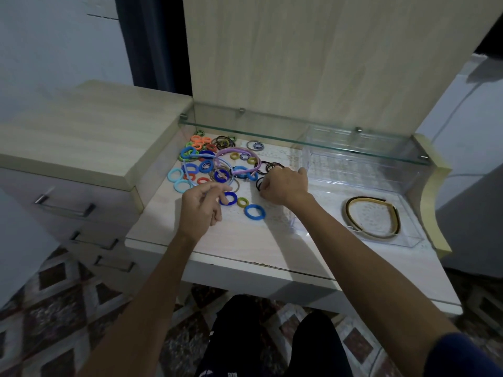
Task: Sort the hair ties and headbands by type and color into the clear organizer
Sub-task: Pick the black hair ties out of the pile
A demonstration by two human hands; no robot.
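- A pale wood-grain desk (163, 227) with a smooth glossy top holds a loose heap of hair ties (206, 159): small round fabric rings in orange, green, red, light blue, dark blue and olive, with thin black elastic loops mixed in.
- Two thin arched headbands lie on the heap, one lilac (239, 155), one light blue (215, 164), both narrow and curved.
- Three rings sit apart at the near edge of the heap: a dark blue tie (228, 198), an olive tie (242, 202) and a blue tie (254, 212).
- The left hand (200, 210) hovers over the heap's near edge, fingers loosely curled, fingertips close to the dark blue tie; it holds nothing that can be made out.
- The right hand (284, 187) is curled, knuckles up, fingers closed on thin black ties (260, 183) at the heap's right edge.
- The organizer (408, 227), a clear hard plastic rectangular box, stands right of the heap; its near compartment holds a black-and-gold headband (371, 217) lying flat.
- A glass shelf (299, 131) runs above the desk's rear.
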